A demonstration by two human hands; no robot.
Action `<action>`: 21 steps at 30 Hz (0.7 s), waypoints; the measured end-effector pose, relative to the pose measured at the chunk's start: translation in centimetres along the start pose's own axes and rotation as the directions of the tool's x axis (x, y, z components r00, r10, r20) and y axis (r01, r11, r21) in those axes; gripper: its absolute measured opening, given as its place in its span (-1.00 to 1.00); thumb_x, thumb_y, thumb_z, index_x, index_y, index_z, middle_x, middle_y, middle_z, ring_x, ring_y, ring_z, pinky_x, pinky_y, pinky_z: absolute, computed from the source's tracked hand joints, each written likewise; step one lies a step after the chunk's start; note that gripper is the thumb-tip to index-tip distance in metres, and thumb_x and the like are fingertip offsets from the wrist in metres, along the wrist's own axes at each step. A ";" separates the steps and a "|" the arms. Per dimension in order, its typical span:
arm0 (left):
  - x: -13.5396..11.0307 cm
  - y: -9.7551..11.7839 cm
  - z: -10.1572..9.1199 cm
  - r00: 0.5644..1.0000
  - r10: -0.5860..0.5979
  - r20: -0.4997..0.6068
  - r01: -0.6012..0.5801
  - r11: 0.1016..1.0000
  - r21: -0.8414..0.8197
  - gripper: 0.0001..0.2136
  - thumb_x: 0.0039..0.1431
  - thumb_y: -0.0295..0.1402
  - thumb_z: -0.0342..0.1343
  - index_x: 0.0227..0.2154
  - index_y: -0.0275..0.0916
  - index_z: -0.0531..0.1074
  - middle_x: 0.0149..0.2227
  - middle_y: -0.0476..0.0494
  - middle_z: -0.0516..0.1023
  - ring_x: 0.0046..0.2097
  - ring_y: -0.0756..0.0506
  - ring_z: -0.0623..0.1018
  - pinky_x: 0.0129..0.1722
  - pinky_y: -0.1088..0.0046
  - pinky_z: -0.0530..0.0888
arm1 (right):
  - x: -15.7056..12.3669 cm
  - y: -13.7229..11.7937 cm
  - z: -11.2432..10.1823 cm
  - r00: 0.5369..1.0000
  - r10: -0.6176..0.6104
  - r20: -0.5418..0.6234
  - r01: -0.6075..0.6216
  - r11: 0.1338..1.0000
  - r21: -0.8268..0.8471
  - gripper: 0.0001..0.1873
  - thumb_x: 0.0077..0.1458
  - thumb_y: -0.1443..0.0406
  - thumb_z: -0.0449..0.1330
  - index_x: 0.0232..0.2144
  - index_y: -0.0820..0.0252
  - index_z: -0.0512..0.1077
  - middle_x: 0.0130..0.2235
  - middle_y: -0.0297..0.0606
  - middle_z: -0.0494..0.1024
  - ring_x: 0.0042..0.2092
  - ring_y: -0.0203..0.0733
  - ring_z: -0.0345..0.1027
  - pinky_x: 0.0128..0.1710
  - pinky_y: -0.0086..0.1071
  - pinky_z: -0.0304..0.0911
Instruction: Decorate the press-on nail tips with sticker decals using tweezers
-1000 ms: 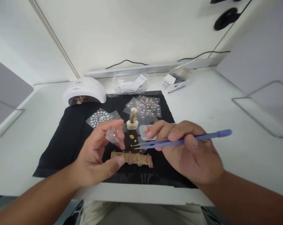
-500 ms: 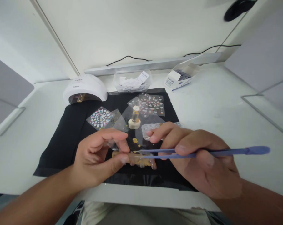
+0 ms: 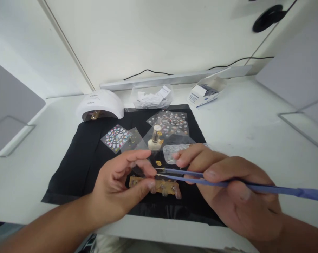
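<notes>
My right hand (image 3: 235, 186) is closed on a pair of blue tweezers (image 3: 195, 177), which slope down to the right. Their pale tips lie slightly apart beside the fingertips of my left hand (image 3: 122, 179). The left thumb and a finger come together in a pinch; whatever is between them is too small or hidden to make out. Under these fingers a gold-coloured holder (image 3: 134, 181) with several clear nail tips (image 3: 177, 192) rests on the black mat (image 3: 77, 158). Just beyond stand a small cream bottle (image 3: 154, 144) with a gold cap and a yellow sticker (image 3: 159, 163).
Sticker sheets (image 3: 116, 137) lie left of the bottle, and another sheet (image 3: 174, 121) lies behind it. A clear plastic case (image 3: 170, 154) is partly behind my right hand. Along the back are a white nail lamp (image 3: 101, 103), a clear tub (image 3: 152, 100) of white packets and an alcohol-pad box (image 3: 201, 97).
The tweezers have tilted, their handle end dropping to the right, while the tips came closer together near my left fingers. The whole view has shifted a little.
</notes>
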State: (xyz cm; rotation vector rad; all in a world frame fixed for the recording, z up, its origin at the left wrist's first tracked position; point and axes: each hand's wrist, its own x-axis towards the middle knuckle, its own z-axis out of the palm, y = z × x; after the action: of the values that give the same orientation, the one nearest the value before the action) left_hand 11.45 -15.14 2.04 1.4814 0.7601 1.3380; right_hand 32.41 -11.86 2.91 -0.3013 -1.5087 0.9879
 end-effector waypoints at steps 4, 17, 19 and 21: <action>0.0 0.2 -0.1 0.998 0.033 -0.053 -0.031 0.998 0.045 -0.52 0.06 -0.66 0.29 0.02 -0.09 0.54 -0.25 -0.04 0.62 -0.23 0.03 0.59 -0.17 0.61 0.59 | -0.1 -0.2 -0.1 0.999 0.032 -0.004 -0.032 0.999 0.006 -0.77 0.29 0.22 0.15 -0.19 0.07 0.62 -0.45 -0.21 0.57 -0.34 -0.08 0.45 -0.21 -0.08 0.44; 0.2 0.7 -0.2 1.000 0.028 -0.003 -0.028 0.999 -0.027 -0.55 0.15 -0.64 0.24 0.03 -0.04 0.53 -0.34 0.03 0.54 -0.32 0.05 0.56 -0.25 0.57 0.59 | -0.2 -0.5 0.0 0.997 0.081 0.002 -0.081 0.996 0.035 -0.77 0.28 0.20 0.17 -0.17 0.04 0.63 -0.41 -0.20 0.56 -0.31 -0.06 0.47 -0.20 -0.04 0.48; 0.2 0.7 -0.4 0.998 0.052 0.023 -0.052 0.999 -0.016 -0.56 0.15 -0.64 0.25 0.03 -0.04 0.53 -0.35 0.03 0.55 -0.33 0.04 0.58 -0.27 0.55 0.60 | -0.1 -0.4 -0.1 0.996 0.088 0.000 -0.088 0.995 0.037 -0.77 0.28 0.19 0.17 -0.18 0.03 0.63 -0.41 -0.21 0.57 -0.31 -0.06 0.47 -0.18 -0.04 0.49; 0.3 0.7 -0.5 0.998 0.055 0.033 -0.056 0.998 0.007 -0.60 0.14 -0.63 0.27 -0.01 -0.08 0.55 -0.35 0.03 0.57 -0.33 0.04 0.60 -0.29 0.58 0.61 | 0.0 -0.3 -0.4 0.996 0.094 -0.005 -0.094 0.995 0.038 -0.77 0.27 0.17 0.18 -0.19 0.00 0.64 -0.41 -0.23 0.57 -0.30 -0.07 0.48 -0.16 -0.06 0.49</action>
State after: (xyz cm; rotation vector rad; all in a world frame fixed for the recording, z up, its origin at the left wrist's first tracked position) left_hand 10.90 -14.94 2.75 1.5368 0.7085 1.3501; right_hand 32.91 -11.88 3.10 -0.3514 -1.4790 1.0871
